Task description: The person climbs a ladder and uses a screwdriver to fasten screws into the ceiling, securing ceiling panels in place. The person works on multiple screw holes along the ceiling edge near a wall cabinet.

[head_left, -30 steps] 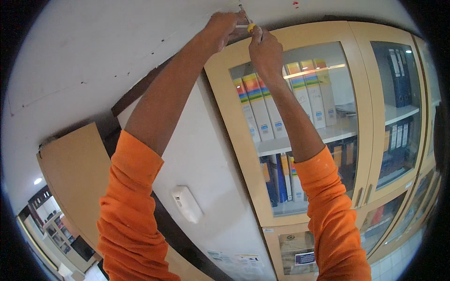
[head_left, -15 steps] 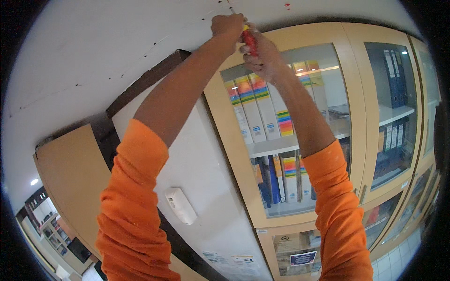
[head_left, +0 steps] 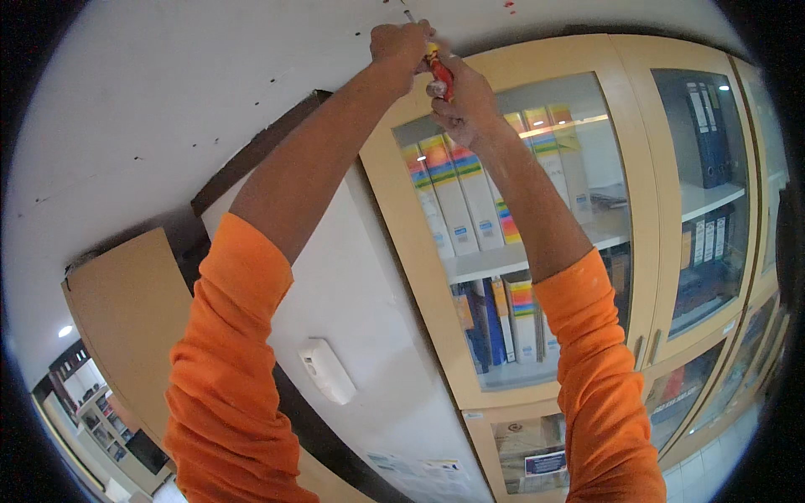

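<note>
Screwdriver [head_left: 442, 77]: red handle, rounded, with a yellow collar; slim metal shaft [head_left: 408, 14]. Located at top centre, tilted, shaft up toward the ceiling [head_left: 168, 92]. Contact of the tip with the ceiling: cannot be told.

Right hand [head_left: 471, 99]: fingers closed around the red handle; pale dusting on the skin.

Left hand [head_left: 401, 46]: curled in at the shaft, just above the collar; whether it pinches the metal is hidden.

Sleeves [head_left: 231, 369]: orange cloth, soft, deeply wrinkled, ending below the elbows' bare forearms.

Ceiling: matt, off-white, with small dark marks [head_left: 272, 80].

Cabinet [head_left: 433, 293]: pale wood frame, flat glass doors, slim upright handles [head_left: 639, 352]. Within, white binders [head_left: 457, 201] with coloured bands on a white shelf [head_left: 495, 264].

Wall [head_left: 310, 277]: smooth, white; bears a rounded white case [head_left: 327, 371].

Beam [head_left: 251, 155]: dark, rough-edged, along the ceiling line.

Panel [head_left: 126, 302]: tan, flat, at left.

Edges and room: cabinet's top edge near the right hand; right forearm in front of the glass; ceiling spreads widely left of the left hand; open gap between the forearms.
</note>
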`<action>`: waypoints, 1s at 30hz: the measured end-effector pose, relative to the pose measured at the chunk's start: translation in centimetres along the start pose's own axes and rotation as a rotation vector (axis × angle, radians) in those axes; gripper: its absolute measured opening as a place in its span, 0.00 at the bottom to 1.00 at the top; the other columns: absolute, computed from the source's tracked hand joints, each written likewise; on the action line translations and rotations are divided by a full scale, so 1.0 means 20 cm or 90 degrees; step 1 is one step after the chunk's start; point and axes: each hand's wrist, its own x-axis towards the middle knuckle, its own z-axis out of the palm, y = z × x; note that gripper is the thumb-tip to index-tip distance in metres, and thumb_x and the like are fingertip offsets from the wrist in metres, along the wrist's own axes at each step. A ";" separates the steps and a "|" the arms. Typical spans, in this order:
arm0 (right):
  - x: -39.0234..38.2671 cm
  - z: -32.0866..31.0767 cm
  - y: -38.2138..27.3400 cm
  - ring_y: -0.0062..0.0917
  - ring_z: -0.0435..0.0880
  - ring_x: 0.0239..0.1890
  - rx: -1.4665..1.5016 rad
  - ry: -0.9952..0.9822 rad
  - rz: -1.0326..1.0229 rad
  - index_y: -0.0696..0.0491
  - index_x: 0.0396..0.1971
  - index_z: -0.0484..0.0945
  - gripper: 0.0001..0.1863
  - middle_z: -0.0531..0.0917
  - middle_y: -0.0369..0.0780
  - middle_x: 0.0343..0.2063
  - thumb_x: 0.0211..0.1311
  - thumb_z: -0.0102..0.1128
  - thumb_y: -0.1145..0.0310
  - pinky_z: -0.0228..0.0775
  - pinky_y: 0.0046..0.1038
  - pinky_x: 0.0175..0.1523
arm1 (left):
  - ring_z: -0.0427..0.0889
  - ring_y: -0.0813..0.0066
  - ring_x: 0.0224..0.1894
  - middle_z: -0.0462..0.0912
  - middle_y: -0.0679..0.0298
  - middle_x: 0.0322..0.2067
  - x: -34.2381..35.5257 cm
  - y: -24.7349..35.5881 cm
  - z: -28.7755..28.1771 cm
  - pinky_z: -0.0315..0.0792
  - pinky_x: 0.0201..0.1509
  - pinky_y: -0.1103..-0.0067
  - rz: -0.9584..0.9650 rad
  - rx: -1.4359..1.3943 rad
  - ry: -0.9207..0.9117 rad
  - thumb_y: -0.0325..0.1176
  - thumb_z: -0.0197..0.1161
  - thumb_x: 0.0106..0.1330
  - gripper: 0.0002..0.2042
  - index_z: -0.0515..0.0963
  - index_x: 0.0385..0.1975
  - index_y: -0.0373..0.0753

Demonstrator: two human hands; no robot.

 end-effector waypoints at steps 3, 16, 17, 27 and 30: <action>-0.01 -0.09 -0.04 0.34 0.79 0.18 -0.018 -0.040 -0.017 0.52 0.45 0.80 0.18 0.82 0.42 0.23 0.75 0.52 0.52 0.70 0.36 0.23 | 0.89 0.61 0.32 0.88 0.48 0.36 -0.06 0.04 0.05 0.85 0.35 0.70 0.013 0.001 0.045 0.33 0.68 0.62 0.15 0.82 0.39 0.26; 0.14 -0.07 0.04 0.48 0.88 0.33 -0.774 0.280 -0.518 0.57 0.50 0.80 0.23 0.86 0.53 0.29 0.74 0.52 0.51 0.80 0.49 0.40 | 0.89 0.61 0.38 0.88 0.49 0.37 0.04 0.01 0.09 0.85 0.36 0.68 0.008 -0.004 -0.006 0.31 0.66 0.67 0.13 0.81 0.40 0.25; 0.16 -0.11 0.02 0.44 0.89 0.31 -0.751 0.247 -0.507 0.57 0.50 0.80 0.24 0.87 0.51 0.28 0.73 0.51 0.49 0.80 0.47 0.39 | 0.89 0.61 0.38 0.88 0.50 0.37 0.00 0.04 0.10 0.85 0.36 0.69 0.008 -0.025 -0.035 0.31 0.65 0.67 0.12 0.81 0.40 0.25; 0.03 -0.08 -0.06 0.12 0.54 0.09 0.122 -0.238 0.089 0.44 0.31 0.71 0.19 0.65 0.26 0.14 0.75 0.52 0.45 0.43 0.19 0.14 | 0.88 0.64 0.40 0.88 0.54 0.40 0.03 0.03 0.04 0.86 0.45 0.66 -0.024 0.008 0.004 0.36 0.58 0.76 0.12 0.79 0.42 0.31; 0.04 -0.12 -0.06 0.11 0.56 0.09 0.160 -0.278 0.084 0.46 0.36 0.72 0.19 0.68 0.26 0.15 0.77 0.50 0.45 0.45 0.18 0.14 | 0.88 0.64 0.39 0.88 0.53 0.39 0.02 0.03 0.07 0.86 0.44 0.68 -0.016 -0.005 -0.010 0.35 0.58 0.75 0.11 0.79 0.43 0.31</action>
